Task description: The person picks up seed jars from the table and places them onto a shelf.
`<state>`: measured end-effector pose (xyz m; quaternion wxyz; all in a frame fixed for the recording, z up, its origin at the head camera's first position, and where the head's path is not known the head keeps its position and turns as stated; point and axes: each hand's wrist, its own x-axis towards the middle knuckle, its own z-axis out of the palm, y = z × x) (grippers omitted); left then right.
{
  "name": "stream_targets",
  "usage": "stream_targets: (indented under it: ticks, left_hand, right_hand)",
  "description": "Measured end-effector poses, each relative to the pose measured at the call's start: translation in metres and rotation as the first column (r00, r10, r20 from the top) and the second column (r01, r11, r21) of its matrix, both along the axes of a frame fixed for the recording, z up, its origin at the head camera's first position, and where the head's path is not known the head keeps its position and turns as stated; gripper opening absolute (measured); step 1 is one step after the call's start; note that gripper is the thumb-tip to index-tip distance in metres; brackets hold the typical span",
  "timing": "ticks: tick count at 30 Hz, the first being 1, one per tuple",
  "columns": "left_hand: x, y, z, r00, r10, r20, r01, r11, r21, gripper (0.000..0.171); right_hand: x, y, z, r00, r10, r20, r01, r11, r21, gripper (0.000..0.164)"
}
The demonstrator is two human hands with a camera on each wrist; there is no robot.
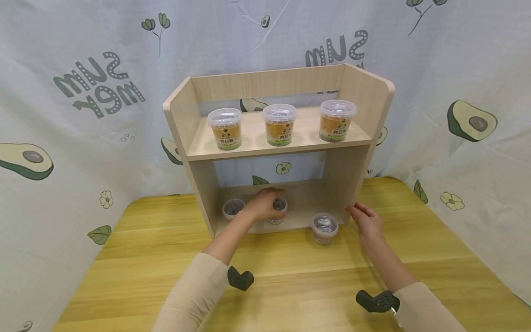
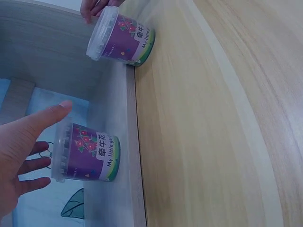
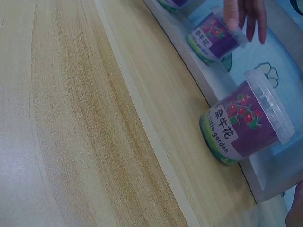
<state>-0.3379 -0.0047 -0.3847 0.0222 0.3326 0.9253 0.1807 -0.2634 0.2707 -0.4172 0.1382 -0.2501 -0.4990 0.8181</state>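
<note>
On the lower board of a small wooden shelf (image 1: 304, 203), my left hand (image 1: 265, 205) is around the top of the middle plastic cup (image 2: 92, 151). That cup has a purple label and a clear lid. The left wrist view shows the thumb and spread fingers apart from its wall. My right hand (image 1: 367, 221) holds the front edge of the shelf's right side panel, low down; its fingers are partly hidden. Near it, another purple-labelled cup (image 3: 244, 120) stands upright at the shelf's front edge, on the right. A third lidded cup (image 1: 233, 208) is on the lower board's left side.
Three lidded cups with orange labels stand along the upper board: left (image 1: 226, 131), middle (image 1: 280, 127) and right (image 1: 337, 122). The shelf rests on a wood-grain table (image 1: 290, 286). A printed cloth (image 1: 137, 115) hangs behind and at the sides.
</note>
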Motion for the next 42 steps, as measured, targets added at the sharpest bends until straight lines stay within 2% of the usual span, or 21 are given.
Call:
stream_targets:
  ticks: [6, 12, 19, 29, 33, 42]
  left_hand:
    - [0.001, 0.004, 0.010, 0.992, -0.002, -0.127, 0.003, 1.000, 0.008, 0.062]
    - [0.004, 0.004, 0.016, 0.985, 0.000, -0.170, 0.001, 1.000, 0.008, 0.058]
    - [0.007, 0.006, 0.014, 0.984, -0.004, -0.179, 0.002, 1.000, -0.009, 0.057]
    - [0.020, 0.024, 0.020, 0.986, -0.086, -0.146, 0.071, 0.992, -0.104, 0.066]
    - [0.025, 0.030, 0.022, 0.983, -0.119, -0.139, 0.106, 0.989, -0.102, 0.067]
    - [0.031, 0.039, 0.022, 0.977, -0.153, -0.146, 0.139, 0.985, -0.101, 0.067]
  right_hand:
    - [-0.001, 0.000, -0.001, 1.000, -0.014, -0.003, 0.014, 1.000, -0.007, 0.033]
    - [0.001, 0.000, 0.002, 1.000, -0.008, 0.007, 0.008, 1.000, -0.009, 0.033]
    - [0.002, -0.001, 0.002, 1.000, 0.003, 0.013, -0.003, 1.000, -0.010, 0.031]
    - [0.001, -0.001, -0.001, 1.000, 0.005, 0.003, -0.005, 1.000, -0.002, 0.030]
    - [0.000, -0.003, 0.001, 1.000, 0.003, -0.002, -0.003, 1.000, -0.012, 0.031]
    - [0.002, -0.003, 0.004, 1.000, 0.014, 0.003, -0.014, 0.999, -0.029, 0.030]
